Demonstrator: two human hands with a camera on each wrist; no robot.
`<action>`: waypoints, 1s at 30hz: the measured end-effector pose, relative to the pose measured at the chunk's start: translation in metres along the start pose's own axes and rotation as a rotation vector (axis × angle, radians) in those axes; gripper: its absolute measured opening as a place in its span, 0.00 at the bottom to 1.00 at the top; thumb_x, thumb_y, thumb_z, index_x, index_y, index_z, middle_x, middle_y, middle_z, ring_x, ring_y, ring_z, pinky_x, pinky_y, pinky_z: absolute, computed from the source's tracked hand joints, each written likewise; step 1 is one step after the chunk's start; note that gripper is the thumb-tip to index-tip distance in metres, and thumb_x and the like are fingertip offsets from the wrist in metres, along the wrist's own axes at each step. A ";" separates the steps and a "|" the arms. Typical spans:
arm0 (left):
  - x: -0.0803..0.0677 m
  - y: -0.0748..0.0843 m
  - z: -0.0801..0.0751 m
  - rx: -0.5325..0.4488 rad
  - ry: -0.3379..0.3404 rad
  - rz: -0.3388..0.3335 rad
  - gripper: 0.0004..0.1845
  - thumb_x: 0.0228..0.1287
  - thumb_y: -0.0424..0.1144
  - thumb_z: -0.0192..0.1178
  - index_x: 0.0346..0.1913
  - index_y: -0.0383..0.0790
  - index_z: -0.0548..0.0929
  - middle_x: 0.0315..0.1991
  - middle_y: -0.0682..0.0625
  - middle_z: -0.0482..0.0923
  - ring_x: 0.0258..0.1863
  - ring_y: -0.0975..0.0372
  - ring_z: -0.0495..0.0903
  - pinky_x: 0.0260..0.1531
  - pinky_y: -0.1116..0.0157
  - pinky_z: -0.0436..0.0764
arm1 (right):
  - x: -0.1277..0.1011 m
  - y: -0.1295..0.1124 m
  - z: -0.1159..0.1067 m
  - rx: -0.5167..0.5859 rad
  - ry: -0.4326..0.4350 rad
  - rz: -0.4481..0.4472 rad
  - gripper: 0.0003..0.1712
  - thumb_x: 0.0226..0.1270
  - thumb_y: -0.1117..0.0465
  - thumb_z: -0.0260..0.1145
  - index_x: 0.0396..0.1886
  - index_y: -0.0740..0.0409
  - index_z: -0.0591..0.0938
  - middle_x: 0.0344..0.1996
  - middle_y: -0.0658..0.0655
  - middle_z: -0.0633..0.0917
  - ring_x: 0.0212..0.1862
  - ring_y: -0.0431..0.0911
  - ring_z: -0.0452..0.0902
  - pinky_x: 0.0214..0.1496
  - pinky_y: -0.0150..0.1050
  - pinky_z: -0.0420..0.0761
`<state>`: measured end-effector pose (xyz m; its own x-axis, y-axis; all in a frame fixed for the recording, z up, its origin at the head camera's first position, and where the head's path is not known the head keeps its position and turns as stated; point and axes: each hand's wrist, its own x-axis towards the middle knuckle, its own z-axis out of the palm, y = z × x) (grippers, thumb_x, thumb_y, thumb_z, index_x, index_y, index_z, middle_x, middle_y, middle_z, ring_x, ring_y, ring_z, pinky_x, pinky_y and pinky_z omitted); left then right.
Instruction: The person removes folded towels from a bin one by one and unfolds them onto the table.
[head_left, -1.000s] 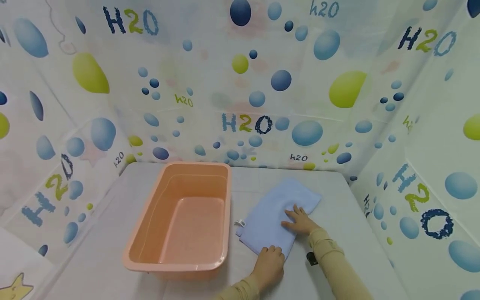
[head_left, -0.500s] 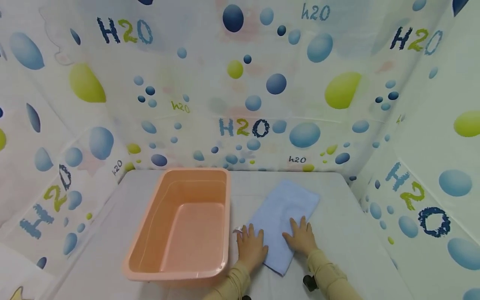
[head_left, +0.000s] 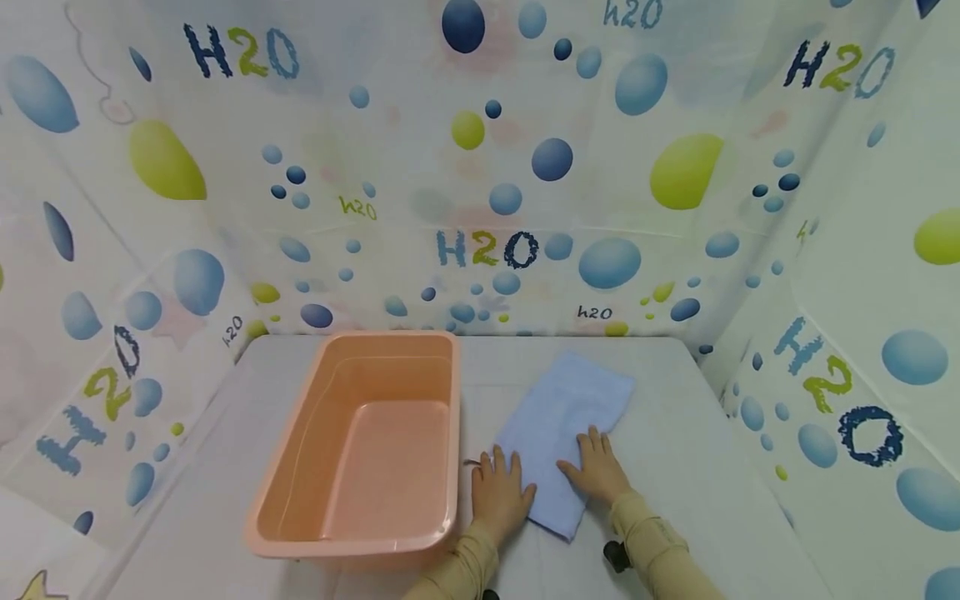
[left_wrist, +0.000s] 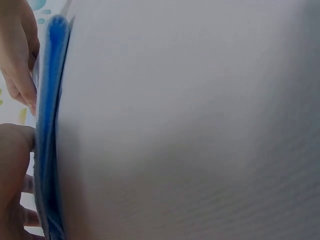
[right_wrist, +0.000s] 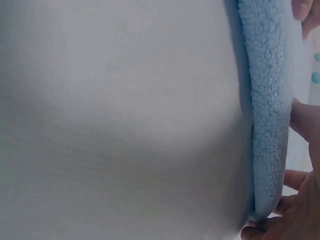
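Observation:
A folded light-blue towel (head_left: 558, 417) lies slantwise on the white-covered table, right of a peach plastic basin. My left hand (head_left: 498, 500) rests on the towel's left edge, fingers spread and pointing away. On its lower right edge lies my right hand (head_left: 600, 468), its fingers likewise straight. The left wrist view shows the towel's folded edge (left_wrist: 50, 125) from the side, with fingers of both hands beside it. Fluffy terry pile shows along the towel (right_wrist: 270, 110) in the right wrist view, the right fingers against it. A small tag by the left fingertips is mostly hidden.
The peach basin (head_left: 393, 467) stands close to the left forearm. White cloth covers the table (head_left: 675, 517). Patterned curtains with bubbles and H2O lettering (head_left: 487, 250) enclose the back and both sides. A dark wrist device (head_left: 617, 556) shows by the right sleeve.
My left hand has gone from curled at the towel's near corner to spread on its left edge. The towel's left part now looks folded in, making it narrower. My right hand slid slightly nearer.

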<state>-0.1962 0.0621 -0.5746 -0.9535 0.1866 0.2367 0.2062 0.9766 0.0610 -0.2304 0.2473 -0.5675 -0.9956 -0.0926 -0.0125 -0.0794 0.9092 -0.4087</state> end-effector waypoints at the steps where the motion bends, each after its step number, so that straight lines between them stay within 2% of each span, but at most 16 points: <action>1: -0.001 0.000 0.000 0.003 -0.007 -0.006 0.32 0.56 0.61 0.57 0.57 0.42 0.77 0.57 0.39 0.74 0.56 0.45 0.72 0.48 0.52 0.71 | 0.002 -0.001 -0.002 0.008 -0.008 -0.006 0.38 0.63 0.48 0.61 0.59 0.76 0.66 0.64 0.81 0.59 0.66 0.76 0.52 0.66 0.63 0.59; 5: -0.005 0.000 -0.004 0.019 -0.048 -0.025 0.34 0.57 0.61 0.55 0.59 0.39 0.75 0.58 0.38 0.73 0.57 0.46 0.72 0.50 0.52 0.71 | 0.011 -0.002 -0.006 0.021 -0.026 -0.045 0.38 0.62 0.48 0.63 0.58 0.76 0.67 0.64 0.82 0.58 0.65 0.77 0.52 0.65 0.65 0.59; 11: -0.016 0.001 -0.004 0.055 -0.113 -0.025 0.37 0.58 0.64 0.52 0.61 0.39 0.73 0.59 0.38 0.72 0.57 0.46 0.71 0.52 0.53 0.72 | 0.027 0.003 -0.003 -0.002 -0.109 -0.079 0.43 0.61 0.43 0.61 0.61 0.74 0.65 0.67 0.79 0.56 0.68 0.74 0.49 0.69 0.62 0.56; 19: -0.031 0.001 -0.009 0.087 -0.078 0.003 0.36 0.57 0.64 0.54 0.59 0.38 0.74 0.57 0.39 0.73 0.55 0.50 0.73 0.52 0.57 0.72 | 0.038 0.003 0.000 -0.027 -0.165 -0.143 0.56 0.50 0.30 0.62 0.64 0.71 0.64 0.69 0.74 0.55 0.70 0.69 0.47 0.71 0.59 0.54; 25: -0.043 0.003 -0.013 0.096 -0.078 0.044 0.37 0.55 0.64 0.56 0.58 0.37 0.75 0.56 0.39 0.74 0.54 0.51 0.72 0.53 0.58 0.72 | 0.045 0.006 0.002 -0.114 -0.173 -0.210 0.57 0.50 0.27 0.60 0.65 0.68 0.64 0.70 0.71 0.55 0.71 0.67 0.50 0.71 0.56 0.55; 30: -0.053 0.004 -0.015 0.074 -0.084 0.071 0.36 0.55 0.62 0.56 0.58 0.37 0.75 0.55 0.38 0.74 0.54 0.52 0.72 0.52 0.58 0.72 | 0.050 0.004 -0.002 -0.109 -0.213 -0.228 0.58 0.47 0.28 0.63 0.64 0.67 0.65 0.70 0.72 0.55 0.70 0.68 0.50 0.70 0.59 0.55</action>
<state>-0.1417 0.0548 -0.5721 -0.9527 0.2611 0.1554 0.2603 0.9652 -0.0258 -0.2809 0.2470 -0.5681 -0.9200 -0.3707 -0.1274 -0.3150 0.8926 -0.3226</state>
